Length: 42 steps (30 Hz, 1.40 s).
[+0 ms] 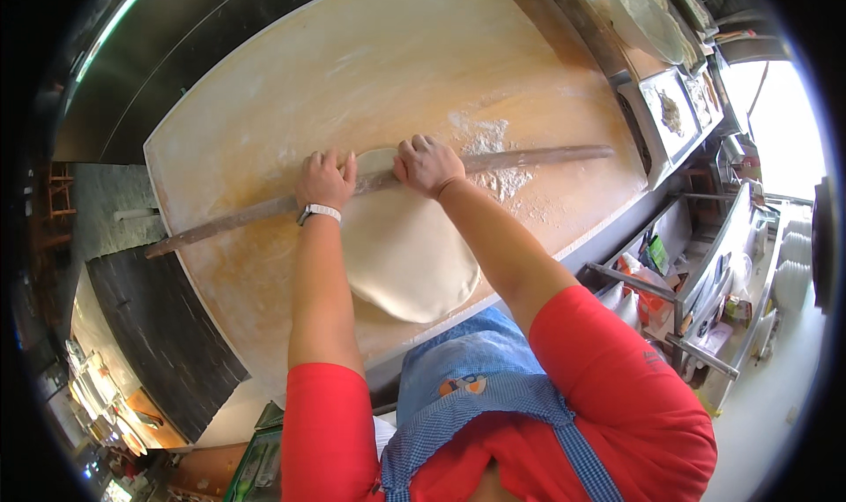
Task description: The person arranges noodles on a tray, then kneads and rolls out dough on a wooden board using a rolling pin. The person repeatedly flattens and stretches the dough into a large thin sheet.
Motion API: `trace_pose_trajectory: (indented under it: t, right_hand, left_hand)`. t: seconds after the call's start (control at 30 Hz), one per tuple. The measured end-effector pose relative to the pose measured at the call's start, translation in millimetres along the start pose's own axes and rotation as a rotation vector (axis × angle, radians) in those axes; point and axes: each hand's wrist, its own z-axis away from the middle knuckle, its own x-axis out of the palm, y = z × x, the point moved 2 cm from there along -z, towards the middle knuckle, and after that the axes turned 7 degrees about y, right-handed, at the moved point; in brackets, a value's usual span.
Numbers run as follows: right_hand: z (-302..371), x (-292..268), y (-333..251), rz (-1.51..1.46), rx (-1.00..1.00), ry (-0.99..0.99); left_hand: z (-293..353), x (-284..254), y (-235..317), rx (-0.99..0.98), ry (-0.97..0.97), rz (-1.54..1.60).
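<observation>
A pale, rounded sheet of dough point(407, 255) lies on the floured wooden work board point(352, 88), its near edge close to the board's front edge. Across its far part rests a long, thin wooden rolling pin point(542, 156), slanting from lower left to upper right. My left hand point(324, 180), with a white watch on the wrist, is closed over the pin left of the middle. Just right of it, my right hand point(428, 165) grips the same pin with curled fingers. A little dough shows beyond the pin between my hands; the rest there is hidden.
Loose flour point(493, 145) is scattered right of my right hand. A large bowl point(648, 17) and a white tray point(668, 114) stand at the far right. Below them is a metal shelf rack point(679, 299) with packages. A dark slatted surface point(154, 326) lies at the left.
</observation>
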Motion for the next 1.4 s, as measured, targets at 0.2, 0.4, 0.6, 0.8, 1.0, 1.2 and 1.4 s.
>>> trace_pose_trajectory:
  t: [0.2,0.4,0.6,0.8,1.0,1.2,1.4]
  right_hand:
    - [39,-4,-10,0.003,0.265,-0.085]
    - [42,-11,-29,0.013,0.036,0.221]
    - [19,5,-30,0.014,-0.006,0.078]
    - [-5,31,-14,-0.041,-0.044,0.078]
    - [-32,16,-12,0.044,-0.04,0.005]
    - [-34,0,-5,-0.069,0.217,-0.124]
    - [7,-39,3,-0.152,0.338,-0.396]
  left_hand:
    - [43,-9,41,0.065,-0.109,0.073]
    - [36,0,41,0.118,-0.131,0.081]
    - [14,19,30,0.121,-0.153,0.1]
    - [-8,21,28,0.089,-0.174,0.148]
    - [-29,23,30,-0.024,-0.179,-0.003]
    - [-10,16,22,-0.158,-0.077,0.002]
    - [102,-28,-38,-0.366,-0.127,-0.069]
